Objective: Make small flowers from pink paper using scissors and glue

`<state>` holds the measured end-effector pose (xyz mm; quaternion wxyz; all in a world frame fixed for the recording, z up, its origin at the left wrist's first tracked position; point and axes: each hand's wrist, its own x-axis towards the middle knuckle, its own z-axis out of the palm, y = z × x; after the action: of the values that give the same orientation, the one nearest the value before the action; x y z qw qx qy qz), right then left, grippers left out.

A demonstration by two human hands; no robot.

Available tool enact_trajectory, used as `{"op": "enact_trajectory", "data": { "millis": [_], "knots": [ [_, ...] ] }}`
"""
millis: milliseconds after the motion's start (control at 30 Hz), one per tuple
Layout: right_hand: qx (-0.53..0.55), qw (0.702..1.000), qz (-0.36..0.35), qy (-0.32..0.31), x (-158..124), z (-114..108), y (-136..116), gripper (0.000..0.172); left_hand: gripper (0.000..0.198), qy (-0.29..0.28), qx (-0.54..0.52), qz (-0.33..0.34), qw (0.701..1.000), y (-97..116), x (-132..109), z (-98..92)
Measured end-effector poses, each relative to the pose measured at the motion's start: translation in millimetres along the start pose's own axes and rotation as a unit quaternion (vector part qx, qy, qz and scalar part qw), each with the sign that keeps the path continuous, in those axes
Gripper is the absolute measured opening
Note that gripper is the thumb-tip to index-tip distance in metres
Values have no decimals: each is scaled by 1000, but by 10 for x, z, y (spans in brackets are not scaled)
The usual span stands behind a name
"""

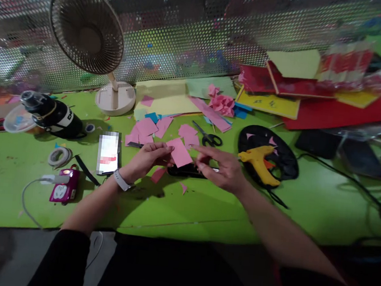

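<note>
My left hand (150, 157) pinches a small pink paper square (180, 153) by its left edge, just above the green table (184, 205). My right hand (223, 166) hovers to the right of the square with fingers stretched out, its fingertips near the paper's right corner. Under both hands lies a dark flat object (183, 171). More pink paper pieces (158, 128) lie scattered just beyond, and black-handled scissors (209, 138) rest behind my right hand. Small pink scraps (183, 187) sit on the table near my wrists.
A yellow glue gun (259, 163) rests on a black round tray (286, 163) at the right, its cord trailing off. A phone (108, 153), tape roll (60, 156), pink charger (64, 189), dark bottle (53, 116) and desk fan (86, 32) stand left. Coloured paper sheets (271, 103) pile behind.
</note>
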<state>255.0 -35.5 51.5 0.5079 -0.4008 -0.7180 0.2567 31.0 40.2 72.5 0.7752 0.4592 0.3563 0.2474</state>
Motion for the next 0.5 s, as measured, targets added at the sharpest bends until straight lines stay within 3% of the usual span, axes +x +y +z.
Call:
{"op": "enact_trajectory", "data": {
  "millis": [167, 300, 400, 500],
  "knots": [
    [-40, 990, -109, -82, 72, 19, 68, 39, 30, -24, 1, -17, 1000, -18, -1, 36],
    [-82, 982, -157, -64, 39, 76, 77, 33, 33, -35, 34, 14, 999, -50, 0, 64],
    [-101, 983, -149, -41, 21, 105, 63, 28, 35, -46, 79, 32, 995, -70, 1, 56],
    [-96, 991, -94, -10, 20, 141, 26, 16, 35, -58, 93, 33, 993, -100, 6, 53]
  ]
}}
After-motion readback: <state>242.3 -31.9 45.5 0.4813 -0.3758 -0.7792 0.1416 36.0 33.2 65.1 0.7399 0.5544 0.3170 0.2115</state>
